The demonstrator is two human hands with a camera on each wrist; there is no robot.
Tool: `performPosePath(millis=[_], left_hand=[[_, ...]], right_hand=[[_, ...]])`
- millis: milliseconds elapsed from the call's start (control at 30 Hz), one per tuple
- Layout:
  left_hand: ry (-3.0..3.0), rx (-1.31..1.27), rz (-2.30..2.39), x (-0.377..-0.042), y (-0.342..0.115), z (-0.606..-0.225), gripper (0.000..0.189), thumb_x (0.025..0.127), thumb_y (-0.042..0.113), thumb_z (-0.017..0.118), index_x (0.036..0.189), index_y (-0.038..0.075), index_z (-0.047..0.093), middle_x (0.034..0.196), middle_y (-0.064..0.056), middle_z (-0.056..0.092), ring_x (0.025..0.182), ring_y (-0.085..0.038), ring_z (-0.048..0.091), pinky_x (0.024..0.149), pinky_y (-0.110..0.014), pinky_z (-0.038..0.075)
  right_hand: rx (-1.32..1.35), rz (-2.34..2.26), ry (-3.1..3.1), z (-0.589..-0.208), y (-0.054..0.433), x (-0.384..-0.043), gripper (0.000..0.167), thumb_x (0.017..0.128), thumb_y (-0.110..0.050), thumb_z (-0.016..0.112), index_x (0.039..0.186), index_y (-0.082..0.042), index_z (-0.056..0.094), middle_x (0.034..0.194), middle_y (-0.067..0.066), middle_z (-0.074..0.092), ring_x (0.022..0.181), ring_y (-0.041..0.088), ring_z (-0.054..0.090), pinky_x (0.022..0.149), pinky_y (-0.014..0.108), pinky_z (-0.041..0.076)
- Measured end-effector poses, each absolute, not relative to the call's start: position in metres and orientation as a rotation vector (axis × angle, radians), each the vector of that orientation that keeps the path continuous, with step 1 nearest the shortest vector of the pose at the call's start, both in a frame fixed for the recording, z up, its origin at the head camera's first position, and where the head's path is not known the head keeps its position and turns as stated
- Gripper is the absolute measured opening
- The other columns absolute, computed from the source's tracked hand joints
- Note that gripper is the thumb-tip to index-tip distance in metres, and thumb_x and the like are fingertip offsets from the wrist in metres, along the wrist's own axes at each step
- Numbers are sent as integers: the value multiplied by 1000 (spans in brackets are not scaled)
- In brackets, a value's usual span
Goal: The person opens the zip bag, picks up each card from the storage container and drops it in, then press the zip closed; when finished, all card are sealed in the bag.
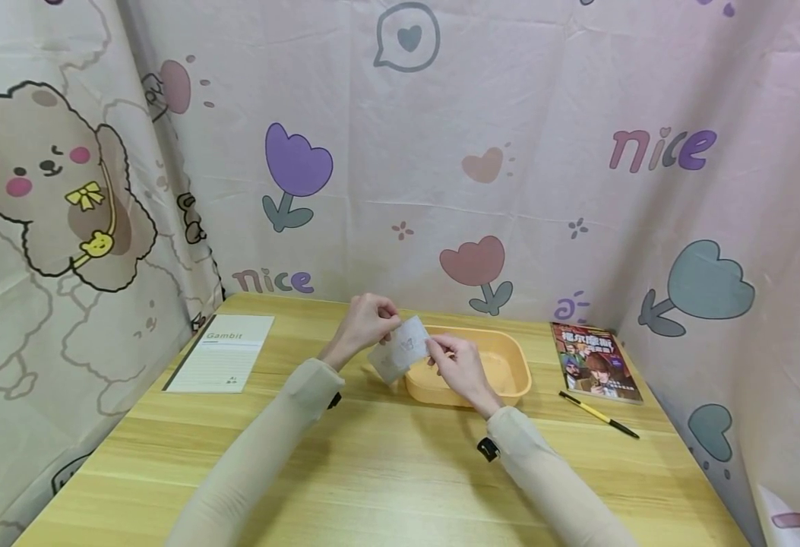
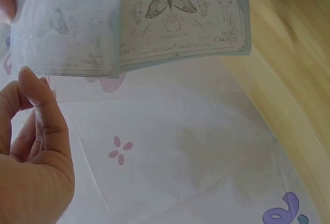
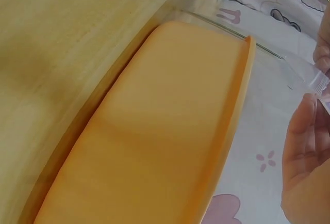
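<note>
Above the yellow plastic basin's left end, my two hands hold a clear plastic zip bag (image 3: 318,82) with pale butterfly-print paper (image 1: 409,343). My left hand (image 1: 370,319) pinches the bag's upper left edge, and my right hand (image 1: 456,366) pinches the right edge. In the left wrist view, one panel looks hazy under plastic, while the butterfly print (image 2: 171,7) beside it shows sharply. The basin (image 1: 519,387) stands on the table under my right hand. From the right wrist view, its bare orange-yellow inside fills the middle.
A lined notebook (image 1: 225,357) marked Gambit lies at the left of the wooden table (image 1: 372,471). To the right are a colourful comic-style book (image 1: 596,363) and a yellow and black pen (image 1: 598,414). A printed cloth (image 1: 400,152) hangs behind.
</note>
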State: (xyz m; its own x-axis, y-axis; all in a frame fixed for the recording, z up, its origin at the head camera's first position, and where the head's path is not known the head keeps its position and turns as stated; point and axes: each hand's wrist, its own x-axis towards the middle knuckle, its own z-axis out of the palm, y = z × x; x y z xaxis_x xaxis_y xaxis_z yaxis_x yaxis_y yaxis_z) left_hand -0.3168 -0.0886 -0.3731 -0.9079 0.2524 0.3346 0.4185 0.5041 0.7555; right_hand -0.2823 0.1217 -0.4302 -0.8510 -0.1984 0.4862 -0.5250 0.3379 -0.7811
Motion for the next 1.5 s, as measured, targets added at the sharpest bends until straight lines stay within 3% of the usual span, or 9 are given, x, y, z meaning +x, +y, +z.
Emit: performPosePath(millis=[200, 367, 567, 867, 1200, 1500], left_hand=[[-2553, -592, -1376, -316, -89, -373, 7, 85, 6, 65, 82, 4, 71, 67, -6, 68, 48, -16, 61, 46, -28, 56], [-2550, -602, -1356, -316, -88, -374, 8, 85, 6, 64, 82, 4, 71, 68, -6, 69, 48, -16, 62, 46, -28, 56], [-2546, -604, -1335, -314, -87, -373, 8, 85, 5, 64, 82, 4, 72, 69, -6, 69, 48, -15, 61, 46, -27, 55], [-2559, -595, -1345, -315, -86, -372, 9, 85, 4, 63, 84, 3, 72, 68, -6, 69, 48, -16, 61, 45, -28, 55], [-2559, -606, -1344, -315, -86, -372, 9, 85, 4, 63, 82, 4, 71, 67, -6, 69, 47, -16, 61, 44, -28, 54], [-2541, -619, -1352, -316, -87, -376, 10, 84, 4, 62, 82, 4, 72, 66, -4, 69, 46, -15, 62, 43, -27, 54]], right_hand=[[669, 1493, -2336, -429, 122, -282, 15, 94, -16, 64, 100, -9, 76, 79, 6, 64, 54, 23, 61, 47, 27, 54], [653, 1381, -2352, -427, 120, -282, 13, 88, -17, 72, 99, -13, 77, 79, 0, 68, 67, 11, 63, 50, 24, 53], [623, 1313, -2387, -427, 116, -284, 10, 86, -17, 75, 94, -14, 78, 77, -4, 68, 72, 10, 63, 57, 20, 48], [590, 1270, -2428, -426, 111, -288, 7, 84, -21, 76, 82, -15, 77, 73, -6, 65, 67, 8, 56, 56, 20, 44], [609, 1197, -2411, -424, 104, -290, 10, 80, -13, 74, 71, -15, 74, 64, -5, 54, 59, 9, 49, 52, 19, 37], [649, 1116, -2461, -426, 99, -289, 7, 81, -15, 75, 77, -14, 80, 63, -7, 53, 57, 5, 47, 51, 19, 37]])
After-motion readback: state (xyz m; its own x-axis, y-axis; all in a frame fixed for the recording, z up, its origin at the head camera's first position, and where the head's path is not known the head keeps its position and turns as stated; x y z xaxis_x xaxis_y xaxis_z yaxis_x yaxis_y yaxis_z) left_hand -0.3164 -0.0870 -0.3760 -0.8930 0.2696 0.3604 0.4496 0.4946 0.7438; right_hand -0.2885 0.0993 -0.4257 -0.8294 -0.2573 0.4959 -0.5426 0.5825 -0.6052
